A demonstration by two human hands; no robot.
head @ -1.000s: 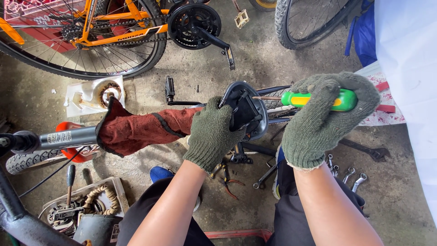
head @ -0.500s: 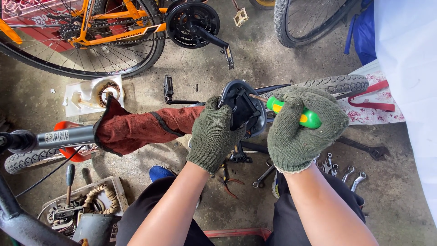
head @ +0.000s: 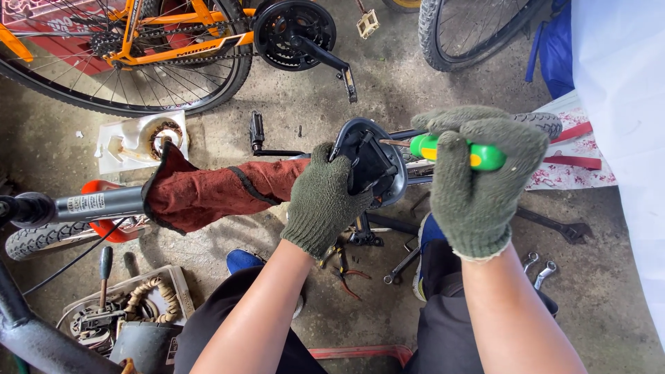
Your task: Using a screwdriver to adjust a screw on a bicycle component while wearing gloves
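Green-handled screwdriver [head: 457, 152] is sitting in my right hand [head: 478, 180], fist wrapped fully around the handle, tip pointing into the black bike part [head: 367, 166]. Left hand [head: 322, 201] is clamping that part from below, fingers curled tight, beside the red rag [head: 208, 194] on the frame tube. I'm judging slip risk: tip skating off could jab the left glove.

Green-yellow screwdriver [head: 454, 152], rust-red rag [head: 215, 192]
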